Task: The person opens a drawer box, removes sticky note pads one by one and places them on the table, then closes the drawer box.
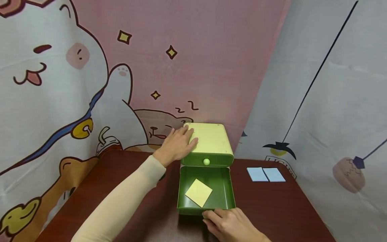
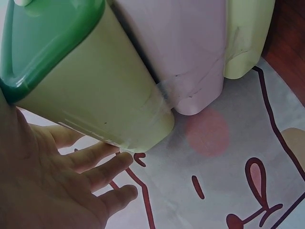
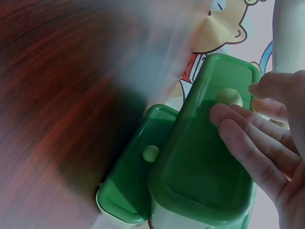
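Note:
A stacked drawer unit (image 1: 208,136), with a cream top, stands against the backdrop. My left hand (image 1: 176,144) lies over its upper left edge, fingers spread and nearly straight. In the left wrist view, those fingers (image 2: 109,172) lie along the cream casing (image 2: 114,90). A green lower drawer (image 1: 222,188) is pulled out toward me, and a yellow square pad (image 1: 199,192) lies turned inside it. My right hand (image 1: 232,223) touches the drawer's front. In the right wrist view, its extended fingers (image 3: 248,143) rest on the green face beside a round knob (image 3: 228,97).
Two light blue square pads (image 1: 266,174) lie side by side on the brown table (image 1: 263,205), right of the unit. Above the pulled-out drawer, the top drawer (image 1: 193,159) is pushed in. A cartoon-printed cloth (image 1: 208,77) hangs close behind and around the table.

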The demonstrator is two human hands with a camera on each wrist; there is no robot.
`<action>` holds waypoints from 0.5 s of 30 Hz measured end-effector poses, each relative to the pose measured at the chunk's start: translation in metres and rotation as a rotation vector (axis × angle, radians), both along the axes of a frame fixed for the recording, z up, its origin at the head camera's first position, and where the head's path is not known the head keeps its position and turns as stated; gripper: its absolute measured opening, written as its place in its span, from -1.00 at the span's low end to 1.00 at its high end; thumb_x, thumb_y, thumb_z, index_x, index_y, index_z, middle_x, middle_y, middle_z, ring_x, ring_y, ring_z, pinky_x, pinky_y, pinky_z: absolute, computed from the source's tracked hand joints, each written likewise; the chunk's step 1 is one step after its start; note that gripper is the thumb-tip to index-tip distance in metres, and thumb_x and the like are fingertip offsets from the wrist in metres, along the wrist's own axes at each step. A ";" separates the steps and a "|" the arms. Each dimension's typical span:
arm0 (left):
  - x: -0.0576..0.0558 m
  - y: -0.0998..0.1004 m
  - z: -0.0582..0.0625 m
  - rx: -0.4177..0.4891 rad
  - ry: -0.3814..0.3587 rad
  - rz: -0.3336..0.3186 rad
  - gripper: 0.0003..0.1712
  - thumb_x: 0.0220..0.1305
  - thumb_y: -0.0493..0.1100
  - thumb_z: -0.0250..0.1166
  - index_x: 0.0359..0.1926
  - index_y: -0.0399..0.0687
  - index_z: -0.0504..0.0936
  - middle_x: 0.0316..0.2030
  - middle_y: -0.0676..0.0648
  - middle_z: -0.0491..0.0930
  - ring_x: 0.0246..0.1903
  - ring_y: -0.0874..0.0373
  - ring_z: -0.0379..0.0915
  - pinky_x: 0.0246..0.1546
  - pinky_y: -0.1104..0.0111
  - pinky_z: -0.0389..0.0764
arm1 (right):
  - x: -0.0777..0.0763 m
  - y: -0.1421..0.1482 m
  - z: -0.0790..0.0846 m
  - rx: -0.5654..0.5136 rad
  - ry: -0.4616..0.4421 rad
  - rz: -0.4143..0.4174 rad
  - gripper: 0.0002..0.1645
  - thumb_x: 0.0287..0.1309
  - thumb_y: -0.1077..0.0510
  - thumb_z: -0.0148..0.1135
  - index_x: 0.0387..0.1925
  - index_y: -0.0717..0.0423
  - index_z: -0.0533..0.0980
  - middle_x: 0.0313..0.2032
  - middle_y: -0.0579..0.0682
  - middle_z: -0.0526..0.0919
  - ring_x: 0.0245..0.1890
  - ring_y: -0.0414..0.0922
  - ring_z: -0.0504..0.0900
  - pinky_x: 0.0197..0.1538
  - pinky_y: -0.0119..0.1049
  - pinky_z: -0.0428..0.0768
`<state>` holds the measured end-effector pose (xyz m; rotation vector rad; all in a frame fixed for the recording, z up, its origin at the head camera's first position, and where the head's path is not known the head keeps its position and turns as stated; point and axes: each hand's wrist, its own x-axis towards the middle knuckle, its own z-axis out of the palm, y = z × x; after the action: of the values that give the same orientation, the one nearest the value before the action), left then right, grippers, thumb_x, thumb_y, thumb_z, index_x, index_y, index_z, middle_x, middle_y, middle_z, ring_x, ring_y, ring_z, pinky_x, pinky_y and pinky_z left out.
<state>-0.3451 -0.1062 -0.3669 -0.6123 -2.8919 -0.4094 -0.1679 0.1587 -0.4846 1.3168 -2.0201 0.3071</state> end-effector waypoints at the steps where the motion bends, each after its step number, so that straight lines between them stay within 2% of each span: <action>1: 0.000 0.000 0.000 -0.001 0.000 0.001 -0.08 0.86 0.42 -0.25 0.89 0.01 0.23 0.90 -0.23 0.09 0.86 -0.27 0.12 0.91 -0.26 0.03 | 0.000 0.000 0.001 -0.006 0.000 0.000 -0.52 0.87 -0.08 -0.02 -0.09 -0.14 0.79 -0.43 -0.36 0.73 -0.69 -0.48 0.41 -0.54 -0.74 0.27; 8: 0.001 0.000 0.000 0.004 0.000 0.005 -0.08 0.86 0.42 -0.24 0.89 0.02 0.23 0.90 -0.23 0.09 0.86 -0.27 0.13 0.91 -0.27 0.02 | -0.001 0.000 0.007 -0.042 0.003 0.018 -0.53 0.86 -0.08 0.00 -0.11 -0.14 0.79 -0.39 -0.36 0.76 -0.66 -0.52 0.46 -0.51 -0.76 0.34; 15: 0.001 0.002 -0.002 0.002 0.006 0.009 -0.09 0.87 0.41 -0.24 0.89 0.02 0.23 0.89 -0.23 0.11 0.85 -0.27 0.15 0.91 -0.26 0.02 | 0.000 0.001 0.015 -0.077 -0.053 0.015 -0.61 0.84 -0.08 0.09 -0.12 -0.17 0.78 -0.46 -0.37 0.64 -0.63 -0.58 0.30 -0.45 -0.82 0.21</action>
<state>-0.3440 -0.1047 -0.3690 -0.5983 -2.8871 -0.4080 -0.1681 0.1595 -0.4695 1.2893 -2.0223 0.4267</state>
